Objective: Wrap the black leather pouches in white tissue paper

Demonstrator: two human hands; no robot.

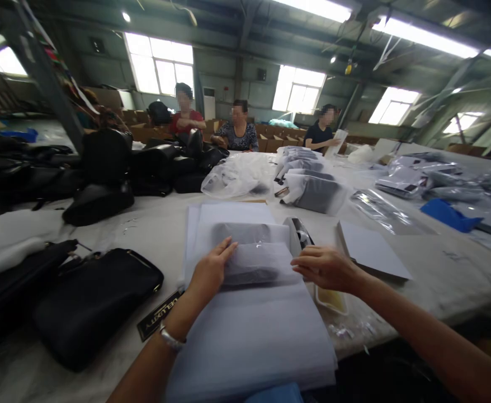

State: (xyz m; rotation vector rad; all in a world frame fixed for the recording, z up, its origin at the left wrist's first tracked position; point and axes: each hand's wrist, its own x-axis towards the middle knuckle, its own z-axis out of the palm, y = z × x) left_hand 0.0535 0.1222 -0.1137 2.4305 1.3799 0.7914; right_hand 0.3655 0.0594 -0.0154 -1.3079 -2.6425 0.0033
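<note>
A dark item wrapped in thin white paper (254, 260) lies on a stack of white sheets (262, 336) in front of me. My left hand (214, 266) rests on the wrapped item's left end, fingers apart, palm down. At its right end my right hand (323, 267) has its fingers pinched together by the paper's edge; what they hold is too small to make out. A tape dispenser (300, 234) stands just beyond my right hand. Beside my left wrist lies a black tag with gold lettering (159, 314).
Black bags (98, 302) lie at the left, more piled behind. Wrapped bags (312, 190) stand in a row ahead. A white box (373, 249), a shallow yellowish dish (331, 299) and a blue item (451, 215) are at the right. Several people are across the table.
</note>
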